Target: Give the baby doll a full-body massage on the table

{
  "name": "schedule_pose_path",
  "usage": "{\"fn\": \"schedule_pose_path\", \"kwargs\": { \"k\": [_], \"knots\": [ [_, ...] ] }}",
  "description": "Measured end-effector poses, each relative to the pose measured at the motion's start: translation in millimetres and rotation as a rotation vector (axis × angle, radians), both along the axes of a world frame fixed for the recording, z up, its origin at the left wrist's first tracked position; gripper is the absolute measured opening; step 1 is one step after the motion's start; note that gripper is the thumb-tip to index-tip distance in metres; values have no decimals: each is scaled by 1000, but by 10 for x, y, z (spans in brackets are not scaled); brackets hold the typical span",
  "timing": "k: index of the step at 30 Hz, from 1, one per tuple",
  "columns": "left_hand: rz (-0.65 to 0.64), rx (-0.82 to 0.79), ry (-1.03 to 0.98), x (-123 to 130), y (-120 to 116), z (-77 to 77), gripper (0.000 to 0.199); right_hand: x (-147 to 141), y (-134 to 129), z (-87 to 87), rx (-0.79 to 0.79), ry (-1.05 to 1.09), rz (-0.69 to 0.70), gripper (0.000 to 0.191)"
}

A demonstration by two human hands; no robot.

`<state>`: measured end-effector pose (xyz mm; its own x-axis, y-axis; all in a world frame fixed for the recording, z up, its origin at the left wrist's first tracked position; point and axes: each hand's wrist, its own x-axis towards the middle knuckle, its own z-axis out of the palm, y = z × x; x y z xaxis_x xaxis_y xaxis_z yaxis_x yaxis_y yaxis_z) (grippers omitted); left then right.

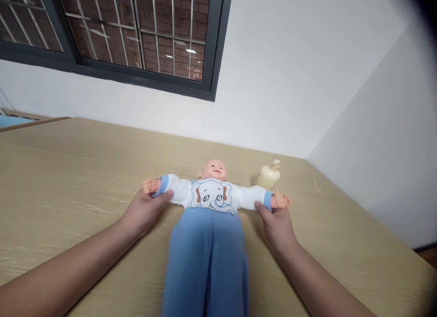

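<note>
A baby doll (212, 195) lies on its back on the wooden surface, its head away from me and its arms stretched out sideways. It wears a white top with blue cuffs and an elephant picture (213, 196), and blue trousers (208, 258). My left hand (145, 213) grips the doll's arm on the left near the cuff, thumb on top of the sleeve. On the right, my right hand (278, 223) pinches the other sleeve just beside its blue cuff. The undersides of both grips are hidden.
A pale yellow pump bottle (269, 175) stands behind the doll's arm on the right. A thin pale strip (317, 186) lies farther right on the wooden surface (341, 226). A white wall and a barred window (139, 30) rise beyond the far edge.
</note>
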<state>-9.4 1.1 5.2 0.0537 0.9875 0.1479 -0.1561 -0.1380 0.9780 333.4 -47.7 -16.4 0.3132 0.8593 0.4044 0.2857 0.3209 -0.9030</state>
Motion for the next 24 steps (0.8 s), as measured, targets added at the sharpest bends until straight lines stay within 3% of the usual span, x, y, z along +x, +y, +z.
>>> {"fn": "schedule_pose_path", "kwargs": {
  "k": [3,7,14,20,24],
  "knots": [
    [19,147,279,44,-127,110,29,-86,-112,93,-2,-302,-109,22],
    [-16,263,543,79,-238,108,40,-200,-204,79,15,-420,-1,42],
    [-114,731,1137,67,-210,-23,58,-261,-235,-53,220,-828,130,63],
    [-125,835,1224,95,-215,-38,63,-256,-242,-46,207,-999,169,75],
    [-126,829,1192,86,-198,-26,63,-255,-238,-60,184,-949,162,73]
  ]
}}
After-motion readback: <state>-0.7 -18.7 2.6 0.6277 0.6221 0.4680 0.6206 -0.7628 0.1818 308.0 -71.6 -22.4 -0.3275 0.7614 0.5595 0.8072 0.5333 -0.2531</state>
